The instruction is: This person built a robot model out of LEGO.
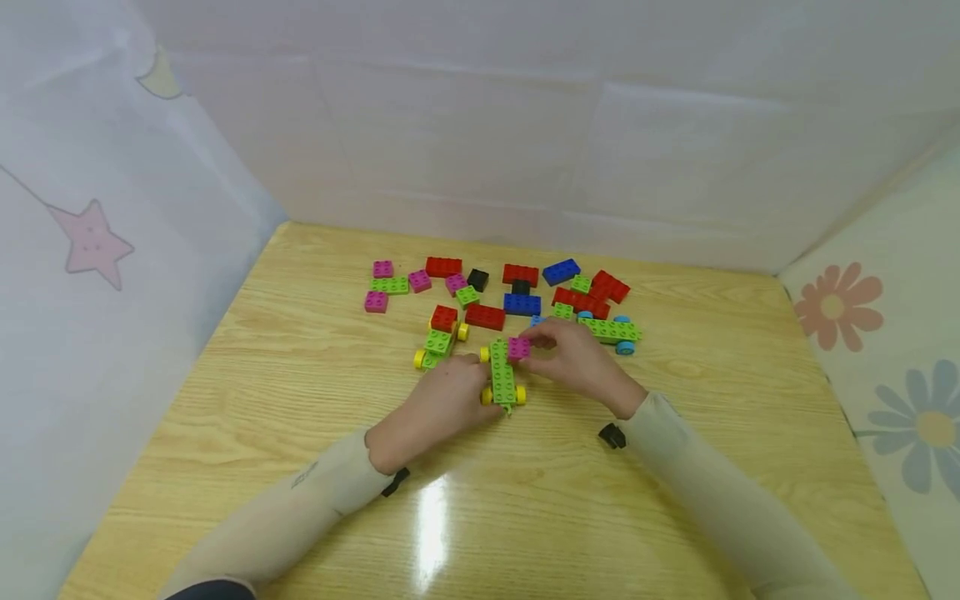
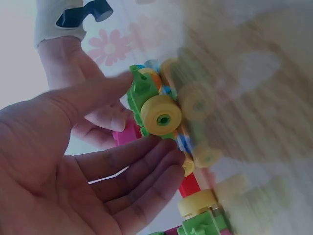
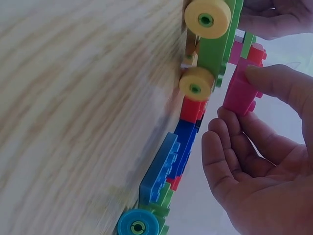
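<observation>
left hand is gripping the green wheeled base, right hand is pinching a pink brick; clean seating is likely depending on aligning before pressing.

Both forearms angle forward and inward, the left hand gripping and the right hand pinching.
</observation>
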Action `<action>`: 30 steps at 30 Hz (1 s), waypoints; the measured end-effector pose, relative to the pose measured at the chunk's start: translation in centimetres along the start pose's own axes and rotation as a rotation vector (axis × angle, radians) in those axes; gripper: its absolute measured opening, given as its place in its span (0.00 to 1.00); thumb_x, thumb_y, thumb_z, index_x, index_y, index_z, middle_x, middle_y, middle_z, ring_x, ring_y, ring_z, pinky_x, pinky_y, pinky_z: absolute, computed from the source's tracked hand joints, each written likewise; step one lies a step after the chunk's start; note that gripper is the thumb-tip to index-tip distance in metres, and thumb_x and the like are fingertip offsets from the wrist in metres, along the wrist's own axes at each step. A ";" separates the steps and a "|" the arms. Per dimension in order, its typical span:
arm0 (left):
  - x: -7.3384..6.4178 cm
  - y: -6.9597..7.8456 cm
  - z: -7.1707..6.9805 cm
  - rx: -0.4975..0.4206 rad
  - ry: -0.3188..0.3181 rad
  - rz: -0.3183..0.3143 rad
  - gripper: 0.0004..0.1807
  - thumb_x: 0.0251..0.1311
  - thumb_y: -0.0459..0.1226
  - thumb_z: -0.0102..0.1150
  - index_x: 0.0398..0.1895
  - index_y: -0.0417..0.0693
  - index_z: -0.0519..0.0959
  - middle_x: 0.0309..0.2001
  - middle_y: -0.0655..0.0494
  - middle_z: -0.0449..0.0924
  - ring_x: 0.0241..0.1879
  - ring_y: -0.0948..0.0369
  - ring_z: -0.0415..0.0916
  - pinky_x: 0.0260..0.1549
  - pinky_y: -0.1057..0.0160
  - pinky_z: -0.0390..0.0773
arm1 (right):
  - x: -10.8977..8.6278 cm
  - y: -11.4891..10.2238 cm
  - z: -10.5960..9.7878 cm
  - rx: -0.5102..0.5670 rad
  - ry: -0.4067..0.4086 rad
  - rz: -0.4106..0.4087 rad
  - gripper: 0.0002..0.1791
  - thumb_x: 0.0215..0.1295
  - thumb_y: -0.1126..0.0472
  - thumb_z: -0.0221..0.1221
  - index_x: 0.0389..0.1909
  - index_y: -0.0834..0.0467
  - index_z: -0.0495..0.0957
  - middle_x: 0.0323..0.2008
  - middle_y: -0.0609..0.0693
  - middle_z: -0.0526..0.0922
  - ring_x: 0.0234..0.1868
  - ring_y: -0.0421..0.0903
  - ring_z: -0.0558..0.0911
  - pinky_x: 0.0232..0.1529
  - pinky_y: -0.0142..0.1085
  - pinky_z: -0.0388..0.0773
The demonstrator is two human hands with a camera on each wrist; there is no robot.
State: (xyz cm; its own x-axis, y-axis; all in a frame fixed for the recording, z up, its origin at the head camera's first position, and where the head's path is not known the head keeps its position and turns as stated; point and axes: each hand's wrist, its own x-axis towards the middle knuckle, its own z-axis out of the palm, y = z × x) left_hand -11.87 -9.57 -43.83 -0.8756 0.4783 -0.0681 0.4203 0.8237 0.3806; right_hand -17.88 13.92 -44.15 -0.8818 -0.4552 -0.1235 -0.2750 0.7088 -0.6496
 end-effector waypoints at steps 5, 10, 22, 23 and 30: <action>0.3 -0.2 0.2 0.001 0.015 -0.002 0.13 0.69 0.42 0.78 0.33 0.43 0.85 0.31 0.52 0.80 0.30 0.58 0.74 0.34 0.58 0.79 | 0.2 -0.3 0.2 0.007 0.012 -0.003 0.23 0.74 0.51 0.75 0.65 0.55 0.88 0.58 0.51 0.91 0.60 0.54 0.88 0.66 0.53 0.87; 0.6 -0.8 0.3 -0.031 0.029 -0.004 0.16 0.72 0.41 0.75 0.28 0.46 0.82 0.30 0.52 0.79 0.31 0.57 0.73 0.35 0.57 0.78 | 0.3 -0.5 0.3 0.025 0.025 0.000 0.23 0.73 0.51 0.75 0.64 0.55 0.88 0.56 0.51 0.91 0.59 0.54 0.88 0.65 0.54 0.87; 0.5 -0.9 0.4 -0.024 0.078 0.021 0.15 0.71 0.44 0.77 0.32 0.44 0.84 0.33 0.52 0.80 0.31 0.58 0.73 0.34 0.58 0.80 | 0.8 -0.2 0.1 0.040 0.036 0.060 0.26 0.74 0.49 0.74 0.67 0.55 0.86 0.60 0.52 0.90 0.61 0.55 0.87 0.67 0.54 0.86; 0.5 -0.9 0.3 -0.031 0.079 0.013 0.15 0.71 0.44 0.77 0.36 0.43 0.85 0.34 0.52 0.81 0.33 0.57 0.75 0.36 0.58 0.81 | 0.9 -0.2 0.1 0.042 0.036 0.065 0.26 0.74 0.49 0.74 0.67 0.55 0.86 0.61 0.52 0.90 0.62 0.55 0.87 0.67 0.54 0.86; 1.0 -1.6 0.2 -0.172 0.098 -0.033 0.25 0.72 0.46 0.76 0.63 0.37 0.86 0.55 0.44 0.91 0.56 0.48 0.87 0.59 0.48 0.89 | 1.5 -0.1 0.1 0.061 0.041 0.084 0.26 0.75 0.47 0.74 0.67 0.54 0.86 0.62 0.52 0.89 0.63 0.55 0.87 0.68 0.55 0.86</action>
State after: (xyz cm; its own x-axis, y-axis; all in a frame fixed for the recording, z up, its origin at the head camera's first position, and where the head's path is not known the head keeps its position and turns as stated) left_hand -13.31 -10.34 -44.68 -0.9107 0.4131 0.0042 0.3519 0.7702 0.5320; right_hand -19.16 13.15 -44.35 -0.9162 -0.3719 -0.1494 -0.1766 0.7092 -0.6825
